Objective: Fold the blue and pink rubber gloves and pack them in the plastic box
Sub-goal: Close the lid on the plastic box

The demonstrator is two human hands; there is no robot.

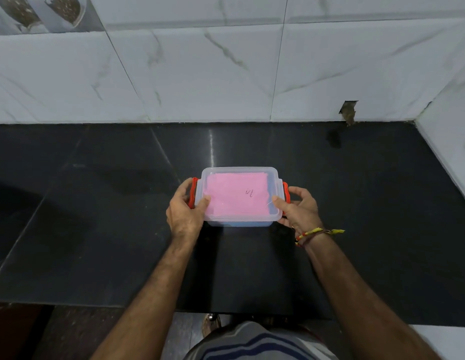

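A clear plastic box (274,178) with its lid on sits on the black counter. Through the lid the folded pink glove (236,196) lies flat on top. The blue glove (241,224) shows beneath it through the front wall. An orange-red clip is on each short side. My left hand (186,207) grips the left end, thumb on the lid and fingers curled round the left clip (193,192). My right hand (298,207) grips the right end the same way, by the right clip (285,190).
The black stone counter (96,216) runs wide to both sides, with its front edge near my body. White marble-pattern tiles (200,74) form the back wall and a side wall at the far right. A broken hole in the tiles (349,111) sits at the back right.
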